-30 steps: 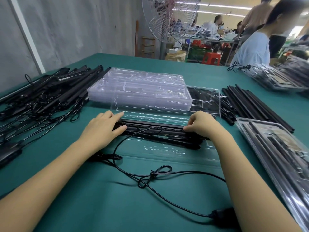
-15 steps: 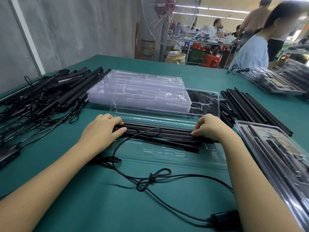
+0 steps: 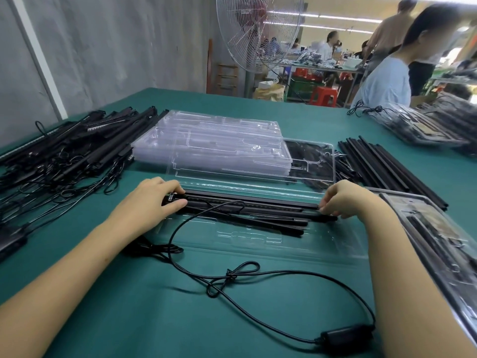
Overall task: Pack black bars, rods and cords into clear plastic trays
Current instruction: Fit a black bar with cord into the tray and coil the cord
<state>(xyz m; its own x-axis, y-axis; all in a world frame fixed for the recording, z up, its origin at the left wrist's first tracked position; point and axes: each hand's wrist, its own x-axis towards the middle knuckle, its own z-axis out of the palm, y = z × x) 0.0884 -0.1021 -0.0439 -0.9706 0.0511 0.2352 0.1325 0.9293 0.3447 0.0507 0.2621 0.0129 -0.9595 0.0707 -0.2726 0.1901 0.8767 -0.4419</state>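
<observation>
Surface: green cloth surface [image 3: 129, 319], looped black cord [image 3: 230, 274].
Bar: long black bar [image 3: 278, 202] in clear plastic tray [image 3: 258, 239].
Hands: left hand [image 3: 149, 200] fingers grip one end; right hand [image 3: 346, 200] apparently pinches the other.
Room: grey wall [image 3: 116, 47], metal fan [image 3: 258, 34].

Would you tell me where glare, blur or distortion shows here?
Head view: wide-angle distortion stretches the packed tray at right, which is smeared; glare streaks the clear tray stack; the black bar at centre is sharp.

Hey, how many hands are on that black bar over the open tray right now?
2. The left hand grips the left end of the black bar; the right hand pinches its right end, above the open clear tray.
</observation>
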